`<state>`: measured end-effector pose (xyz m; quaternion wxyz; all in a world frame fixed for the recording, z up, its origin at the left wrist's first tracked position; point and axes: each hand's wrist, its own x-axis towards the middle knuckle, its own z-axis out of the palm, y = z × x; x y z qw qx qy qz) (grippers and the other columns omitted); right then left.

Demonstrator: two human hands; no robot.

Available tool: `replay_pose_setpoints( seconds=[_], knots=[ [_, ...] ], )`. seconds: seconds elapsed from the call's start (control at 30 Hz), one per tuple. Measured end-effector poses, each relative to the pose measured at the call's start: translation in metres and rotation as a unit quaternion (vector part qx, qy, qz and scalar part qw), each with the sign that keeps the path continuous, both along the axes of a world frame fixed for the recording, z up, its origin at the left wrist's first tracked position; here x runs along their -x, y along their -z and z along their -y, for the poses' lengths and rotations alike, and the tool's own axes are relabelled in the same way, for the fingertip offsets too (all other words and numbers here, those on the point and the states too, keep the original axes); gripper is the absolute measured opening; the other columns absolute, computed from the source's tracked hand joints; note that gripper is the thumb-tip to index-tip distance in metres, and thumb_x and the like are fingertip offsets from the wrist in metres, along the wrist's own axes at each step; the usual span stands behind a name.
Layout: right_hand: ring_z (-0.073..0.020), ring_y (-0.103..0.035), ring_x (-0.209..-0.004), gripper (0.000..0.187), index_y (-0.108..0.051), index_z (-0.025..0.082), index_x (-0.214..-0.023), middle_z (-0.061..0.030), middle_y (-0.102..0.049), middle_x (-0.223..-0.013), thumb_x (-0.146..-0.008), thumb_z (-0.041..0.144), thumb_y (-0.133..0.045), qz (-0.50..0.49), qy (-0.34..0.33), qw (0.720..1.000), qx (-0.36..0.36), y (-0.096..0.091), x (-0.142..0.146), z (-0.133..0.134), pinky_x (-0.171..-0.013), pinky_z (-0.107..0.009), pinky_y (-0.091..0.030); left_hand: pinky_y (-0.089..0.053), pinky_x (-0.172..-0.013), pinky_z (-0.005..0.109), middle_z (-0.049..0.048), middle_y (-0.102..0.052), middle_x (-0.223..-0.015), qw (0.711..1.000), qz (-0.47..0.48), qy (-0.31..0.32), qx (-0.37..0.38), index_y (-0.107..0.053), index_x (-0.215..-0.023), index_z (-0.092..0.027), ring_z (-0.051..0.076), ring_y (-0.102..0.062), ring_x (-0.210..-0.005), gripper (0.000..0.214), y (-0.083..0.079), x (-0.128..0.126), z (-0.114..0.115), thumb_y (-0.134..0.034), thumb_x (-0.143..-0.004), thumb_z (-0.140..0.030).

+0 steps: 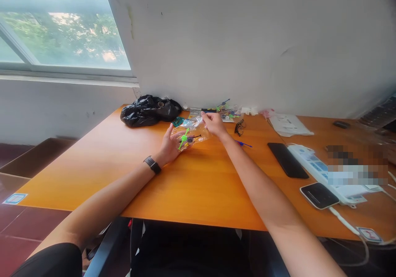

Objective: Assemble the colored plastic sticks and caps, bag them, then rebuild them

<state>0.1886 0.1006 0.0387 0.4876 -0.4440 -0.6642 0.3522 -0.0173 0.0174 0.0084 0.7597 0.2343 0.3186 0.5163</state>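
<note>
My left hand, with a dark watch on its wrist, lies palm up under a clear plastic bag that holds small green, purple and yellow parts. My right hand pinches the bag's upper right edge, fingers closed on the plastic. Both hands hold the bag just above the orange table, near its far side by the white wall. More small coloured parts and bags lie against the wall behind my right hand.
A crumpled black plastic bag sits at the back left. Glasses and a blue stick lie right of my hand. Further right are a black phone, a white power strip, a second phone and papers.
</note>
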Motion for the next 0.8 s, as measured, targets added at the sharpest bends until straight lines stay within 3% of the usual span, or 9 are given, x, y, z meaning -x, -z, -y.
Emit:
replay_pose_setpoints(
  seconds=[0.13, 0.23, 0.4, 0.6, 0.7, 0.8],
  knots=[
    [-0.0077, -0.035, -0.038, 0.071, -0.048, 0.022, -0.056, 0.0035, -0.043, -0.046, -0.084, 0.084, -0.063, -0.093, -0.008, 0.99, 0.11, 0.001, 0.006, 0.001, -0.038, -0.023, -0.025, -0.064, -0.092, 0.043, 0.0174, -0.08, -0.108, 1.0, -0.002, -0.012, 0.003, -0.067, -0.124, -0.013, 0.029, -0.078, -0.097, 0.055, 0.007, 0.002, -0.006, -0.043, -0.107, -0.06],
    [-0.0072, -0.033, -0.039, 0.072, -0.04, 0.023, -0.054, 0.003, -0.042, -0.045, -0.085, 0.084, -0.063, -0.124, -0.002, 0.982, 0.141, 0.003, 0.008, 0.001, -0.037, -0.022, -0.024, -0.064, -0.091, 0.042, 0.0162, -0.08, -0.106, 1.0, -0.007, -0.017, -0.001, -0.066, -0.129, -0.014, 0.027, -0.078, -0.096, 0.056, 0.01, 0.001, -0.008, -0.037, -0.11, -0.058],
    [-0.0092, -0.039, -0.045, 0.064, -0.051, 0.023, -0.066, 0.003, -0.049, -0.053, -0.083, 0.083, -0.067, -0.115, -0.007, 0.991, 0.069, 0.004, 0.007, 0.001, -0.039, -0.022, -0.029, -0.064, -0.086, 0.042, 0.0188, -0.079, -0.107, 1.0, -0.011, -0.016, -0.006, -0.065, -0.131, -0.012, 0.029, -0.078, -0.095, 0.06, 0.008, -0.001, -0.007, -0.035, -0.11, -0.059],
    [-0.0121, -0.045, -0.05, 0.062, -0.058, 0.022, -0.074, 0.0016, -0.054, -0.058, -0.087, 0.083, -0.061, -0.017, 0.018, 0.999, -0.039, 0.005, 0.003, -0.002, -0.045, -0.025, -0.034, -0.062, -0.093, 0.045, 0.0198, -0.079, -0.109, 1.0, -0.021, -0.019, 0.0, -0.063, -0.133, -0.012, 0.03, -0.079, -0.097, 0.06, 0.008, -0.001, -0.007, -0.035, -0.11, -0.06],
    [-0.0125, -0.046, -0.05, 0.066, -0.059, 0.021, -0.069, 0.001, -0.052, -0.054, -0.086, 0.085, -0.059, -0.008, 0.016, 0.999, -0.038, 0.004, 0.003, -0.001, -0.046, -0.026, -0.034, -0.061, -0.097, 0.046, 0.0191, -0.078, -0.116, 0.999, -0.024, -0.021, -0.014, -0.061, -0.137, -0.014, 0.03, -0.078, -0.101, 0.061, 0.01, -0.002, -0.008, -0.031, -0.11, -0.061],
    [-0.012, -0.044, -0.046, 0.068, -0.057, 0.022, -0.066, 0.0018, -0.05, -0.05, -0.082, 0.088, -0.061, -0.044, 0.008, 0.999, 0.012, 0.002, 0.006, 0.002, -0.043, -0.026, -0.032, -0.061, -0.098, 0.045, 0.0181, -0.078, -0.12, 0.999, -0.027, -0.026, -0.027, -0.058, -0.143, -0.017, 0.029, -0.078, -0.102, 0.062, 0.013, -0.003, -0.01, -0.028, -0.111, -0.06]
  ],
)
